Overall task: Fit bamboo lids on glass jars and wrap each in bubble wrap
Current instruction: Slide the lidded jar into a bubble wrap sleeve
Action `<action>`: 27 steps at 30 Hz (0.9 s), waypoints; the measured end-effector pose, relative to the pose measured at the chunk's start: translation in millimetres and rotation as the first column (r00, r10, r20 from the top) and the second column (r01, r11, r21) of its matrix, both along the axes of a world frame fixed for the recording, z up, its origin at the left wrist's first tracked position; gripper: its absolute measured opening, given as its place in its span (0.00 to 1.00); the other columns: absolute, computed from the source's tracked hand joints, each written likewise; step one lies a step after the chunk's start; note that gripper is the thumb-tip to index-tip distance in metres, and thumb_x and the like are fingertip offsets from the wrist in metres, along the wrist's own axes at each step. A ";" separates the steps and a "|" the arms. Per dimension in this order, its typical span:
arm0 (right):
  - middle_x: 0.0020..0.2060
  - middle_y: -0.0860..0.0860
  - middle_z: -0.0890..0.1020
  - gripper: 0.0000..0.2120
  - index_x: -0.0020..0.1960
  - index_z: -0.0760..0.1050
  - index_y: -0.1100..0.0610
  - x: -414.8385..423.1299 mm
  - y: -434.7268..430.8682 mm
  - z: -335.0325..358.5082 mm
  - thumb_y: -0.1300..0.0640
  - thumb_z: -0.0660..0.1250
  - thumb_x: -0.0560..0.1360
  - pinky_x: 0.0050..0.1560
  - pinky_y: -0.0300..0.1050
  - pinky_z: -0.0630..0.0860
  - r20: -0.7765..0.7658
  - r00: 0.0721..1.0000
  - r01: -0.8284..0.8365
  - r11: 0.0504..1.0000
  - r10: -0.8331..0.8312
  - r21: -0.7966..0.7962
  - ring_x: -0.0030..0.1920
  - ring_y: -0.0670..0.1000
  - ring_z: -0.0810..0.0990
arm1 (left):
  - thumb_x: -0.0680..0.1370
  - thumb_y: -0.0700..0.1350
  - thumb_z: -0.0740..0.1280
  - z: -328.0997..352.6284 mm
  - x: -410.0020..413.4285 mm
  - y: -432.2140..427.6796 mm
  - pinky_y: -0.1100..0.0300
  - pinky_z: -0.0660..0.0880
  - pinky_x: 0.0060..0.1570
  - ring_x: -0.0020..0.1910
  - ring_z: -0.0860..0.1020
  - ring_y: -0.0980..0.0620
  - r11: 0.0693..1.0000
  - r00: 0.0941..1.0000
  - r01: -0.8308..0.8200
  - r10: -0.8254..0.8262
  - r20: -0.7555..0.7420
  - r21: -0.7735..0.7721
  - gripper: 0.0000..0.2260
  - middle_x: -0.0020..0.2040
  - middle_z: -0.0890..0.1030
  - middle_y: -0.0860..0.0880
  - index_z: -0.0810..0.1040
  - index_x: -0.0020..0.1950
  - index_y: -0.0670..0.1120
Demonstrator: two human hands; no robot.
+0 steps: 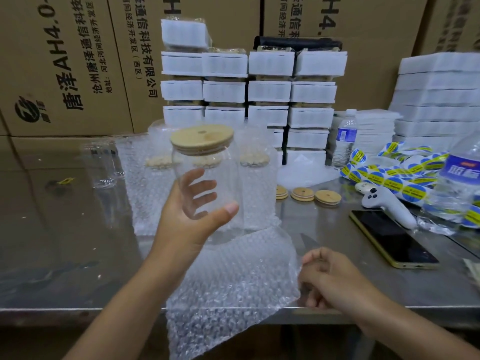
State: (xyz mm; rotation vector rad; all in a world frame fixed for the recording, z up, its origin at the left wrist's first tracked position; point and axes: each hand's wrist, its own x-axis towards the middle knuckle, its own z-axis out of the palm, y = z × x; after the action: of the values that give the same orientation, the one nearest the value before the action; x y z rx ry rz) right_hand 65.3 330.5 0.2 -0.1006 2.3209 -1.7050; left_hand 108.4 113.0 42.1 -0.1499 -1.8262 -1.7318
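A glass jar (207, 188) stood upright in the air above the desk (78, 229), near the middle of the view, with a bamboo lid (202, 139) seated on its mouth. The left hand (192, 216) held it from the 7 o'clock side, fingers (200, 183) spread behind the glass and the thumb pressed on the front, so they were clamped on the jar. At 6 o'clock of the jar a sheet of bubble wrap (228, 281) lay on the desk and hung over its near edge. The right hand (330, 279), at 4 o'clock, had its fingers curled together on the sheet's right edge, pinching it.

Behind the jar, at 12 o'clock, wrapped jars (257, 178) stood in a row. At 3 o'clock three spare lids (327, 197) lay flat on the desk. Farther that way lay a white controller (384, 201), a phone (394, 240) and a heap of blue-and-yellow stickers (394, 175). A water bottle (345, 136) stood at 2 o'clock, before stacks of white packs (270, 92). At 9 o'clock bare jars (104, 162) stood unwrapped. Cardboard boxes (65, 61) rose behind everything.
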 end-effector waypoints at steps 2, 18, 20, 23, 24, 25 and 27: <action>0.34 0.53 0.75 0.07 0.47 0.72 0.57 -5.8 5.4 2.4 0.66 0.67 0.74 0.26 0.31 0.66 -0.287 0.957 0.072 0.994 -0.044 0.086 0.24 0.44 0.72 | 0.58 0.56 0.77 -3.0 -1.2 11.2 0.61 0.76 0.49 0.54 0.79 0.63 1.000 0.999 0.016 -0.015 0.045 -0.016 0.33 0.57 0.79 0.57 0.70 0.61 0.61; 0.55 0.48 0.79 0.42 0.63 0.69 0.51 -18.7 -2.2 38.3 0.44 0.77 0.51 0.53 0.44 0.77 -0.497 0.867 -0.115 0.955 -0.037 -0.272 0.56 0.46 0.80 | 0.69 0.35 0.76 -29.9 -40.4 94.3 0.82 0.68 0.41 0.48 0.70 0.83 0.932 0.942 0.319 -0.293 0.162 -0.173 0.37 0.50 0.75 0.74 0.59 0.60 0.66; 0.55 0.48 0.79 0.43 0.63 0.68 0.51 -23.8 3.6 39.0 0.43 0.81 0.52 0.56 0.49 0.77 -0.518 0.851 -0.066 0.963 -0.081 -0.260 0.55 0.45 0.80 | 0.68 0.43 0.78 -30.7 -41.1 89.1 0.85 0.64 0.42 0.50 0.66 0.84 0.892 0.933 0.327 -0.253 0.255 -0.312 0.48 0.49 0.67 0.82 0.45 0.61 0.77; 0.54 0.48 0.79 0.41 0.61 0.68 0.49 -33.4 12.3 41.1 0.40 0.75 0.50 0.58 0.52 0.76 -0.536 0.825 0.004 0.951 -0.179 -0.311 0.55 0.47 0.80 | 0.70 0.52 0.74 -39.7 -41.9 87.3 0.74 0.69 0.43 0.51 0.71 0.66 0.850 0.934 0.191 -0.004 0.358 -0.490 0.33 0.51 0.69 0.64 0.58 0.65 0.71; 0.55 0.49 0.79 0.41 0.60 0.68 0.48 -36.4 14.4 41.8 0.40 0.74 0.50 0.59 0.52 0.76 -0.537 0.818 0.026 0.946 -0.206 -0.324 0.56 0.48 0.80 | 0.72 0.53 0.72 -43.8 -43.6 87.0 0.68 0.70 0.44 0.48 0.72 0.61 0.832 0.920 0.146 0.085 0.383 -0.535 0.24 0.50 0.71 0.58 0.66 0.64 0.61; 0.56 0.49 0.79 0.41 0.60 0.68 0.48 -38.9 16.0 42.3 0.39 0.74 0.50 0.59 0.52 0.76 -0.539 0.812 0.043 0.944 -0.223 -0.326 0.57 0.48 0.80 | 0.74 0.53 0.69 -47.5 -45.7 87.3 0.62 0.72 0.44 0.47 0.74 0.56 0.800 0.901 0.114 0.166 0.400 -0.589 0.17 0.48 0.73 0.54 0.69 0.61 0.55; 0.56 0.47 0.78 0.42 0.61 0.68 0.48 -42.9 17.6 42.6 0.39 0.78 0.50 0.59 0.52 0.76 -0.547 0.803 0.071 0.949 -0.236 -0.307 0.56 0.47 0.79 | 0.76 0.55 0.66 -53.1 -49.1 90.2 0.57 0.71 0.42 0.47 0.77 0.51 0.704 0.871 0.096 0.283 0.401 -0.704 0.11 0.46 0.77 0.51 0.72 0.55 0.52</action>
State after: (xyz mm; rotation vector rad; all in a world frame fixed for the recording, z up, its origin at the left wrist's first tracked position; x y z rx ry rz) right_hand 22.4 348.1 42.9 -0.5765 2.5228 -2.3399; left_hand 59.3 203.2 -11.0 0.0940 -2.7616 -0.9293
